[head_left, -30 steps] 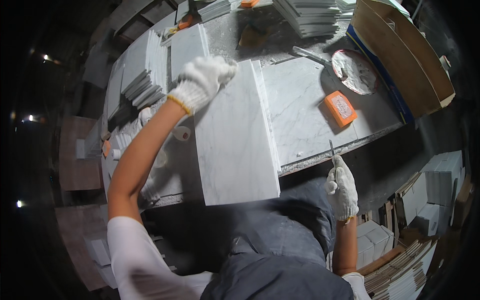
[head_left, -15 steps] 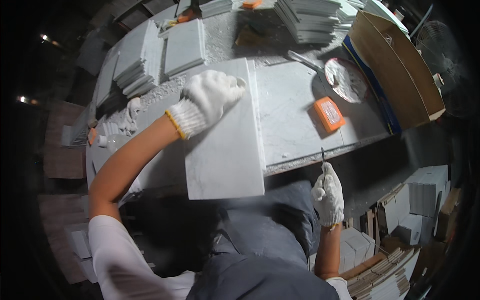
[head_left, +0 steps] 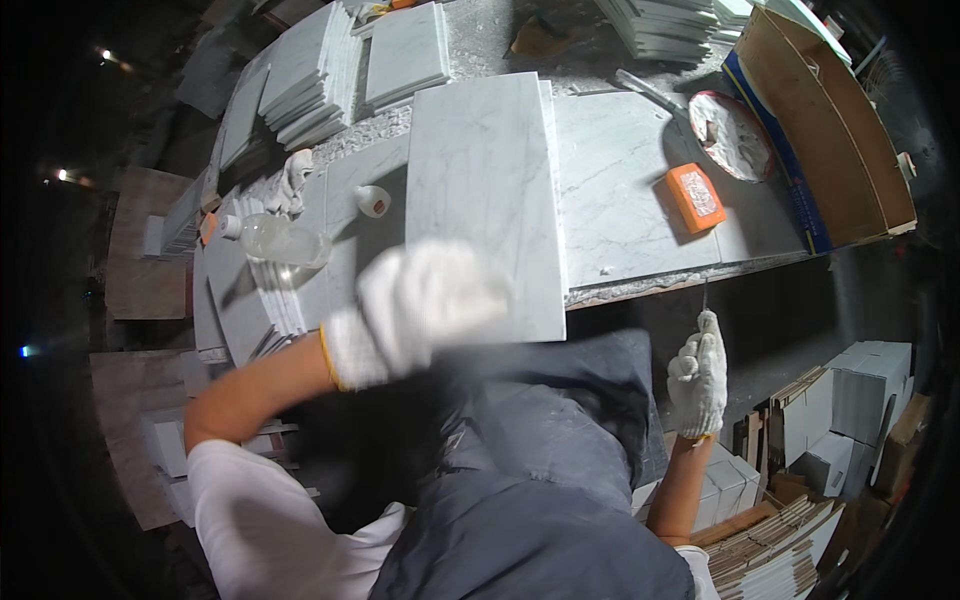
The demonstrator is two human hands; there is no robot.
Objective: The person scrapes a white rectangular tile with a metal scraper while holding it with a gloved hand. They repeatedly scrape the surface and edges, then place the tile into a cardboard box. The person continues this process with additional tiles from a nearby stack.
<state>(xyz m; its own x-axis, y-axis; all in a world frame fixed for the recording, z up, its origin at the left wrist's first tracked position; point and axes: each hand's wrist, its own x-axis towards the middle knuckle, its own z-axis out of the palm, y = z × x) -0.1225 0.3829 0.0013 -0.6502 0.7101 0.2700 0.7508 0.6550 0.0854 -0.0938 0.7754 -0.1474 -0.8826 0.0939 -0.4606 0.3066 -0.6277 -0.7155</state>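
A white marble tile (head_left: 482, 180), grey-veined, lies on another tile on the bench, its near end jutting past the bench edge. My left hand (head_left: 425, 305), in a white knit glove, is over the tile's near left edge; motion blurs its fingers, and I cannot tell whether it touches the tile. Off the bench's front edge at the right, my gloved right hand (head_left: 698, 380) is closed on a thin-bladed tool (head_left: 705, 293), blade upward; the glove hides its handle. An orange block (head_left: 696, 198) and a shallow dish of white paste (head_left: 740, 150) are on the bench beyond that hand.
Tile stacks (head_left: 310, 75) stand at the back left. A clear bottle (head_left: 285, 243) lies left, near a small white bottle (head_left: 372, 201) and a crumpled cloth (head_left: 292, 180). An open cardboard box (head_left: 830, 120) sits at the right end; white boxes (head_left: 870, 385) are below right.
My left hand has come back toward me from the middle of the tile to its near edge. The right hand still grips the tool. The view has shifted, uncovering the small white bottle.
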